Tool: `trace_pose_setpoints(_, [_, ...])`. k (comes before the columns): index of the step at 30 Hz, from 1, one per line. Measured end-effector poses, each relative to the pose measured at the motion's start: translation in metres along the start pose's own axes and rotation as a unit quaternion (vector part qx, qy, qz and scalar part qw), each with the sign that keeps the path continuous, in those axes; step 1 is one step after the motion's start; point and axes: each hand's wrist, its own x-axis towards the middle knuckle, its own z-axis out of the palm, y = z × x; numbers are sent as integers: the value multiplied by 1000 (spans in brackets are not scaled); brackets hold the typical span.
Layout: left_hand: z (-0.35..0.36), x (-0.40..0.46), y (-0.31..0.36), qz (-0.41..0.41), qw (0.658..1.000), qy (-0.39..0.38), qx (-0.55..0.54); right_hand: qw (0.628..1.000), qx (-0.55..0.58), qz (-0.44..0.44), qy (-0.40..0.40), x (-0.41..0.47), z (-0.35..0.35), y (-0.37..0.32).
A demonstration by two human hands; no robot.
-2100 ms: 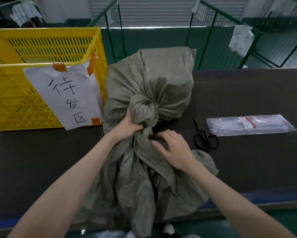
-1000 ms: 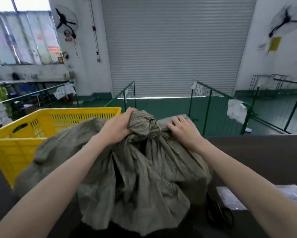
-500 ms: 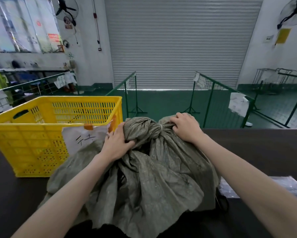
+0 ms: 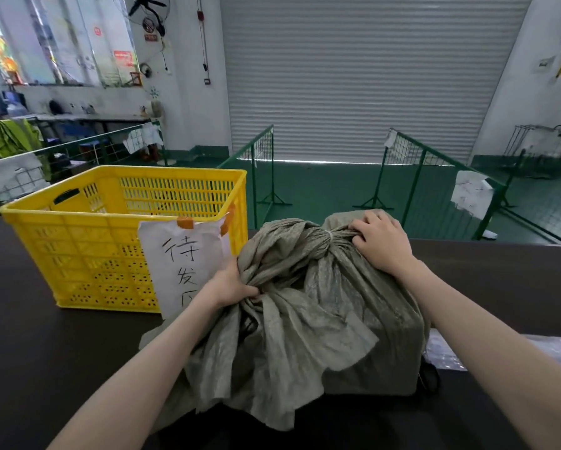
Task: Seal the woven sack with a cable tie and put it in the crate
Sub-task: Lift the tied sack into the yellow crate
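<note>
Two seconds back the woven sack [image 4: 305, 313] lies with its tied neck facing the person; now the neck points to 12 o'clock, away from them, and a pale cable tie [image 4: 330, 237] shows around it. The left hand [image 4: 232, 284] is off the neck and grips loose folds at the sack's 9 o'clock side. The right hand [image 4: 381, 243] now rests curled on the bundle beyond the tie. The sack sits nearer the yellow crate [image 4: 77, 241], covering the scissors.
</note>
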Motion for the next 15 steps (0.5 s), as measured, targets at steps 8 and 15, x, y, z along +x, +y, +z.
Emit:
trace_pose_setpoints(8, [-24, 8, 56, 113, 986, 126, 12, 998, 16, 53, -2, -21, -2, 20])
trace_pose_setpoints(15, [-42, 22, 86, 160, 968, 35, 192, 996, 58, 74, -9, -28, -6, 25])
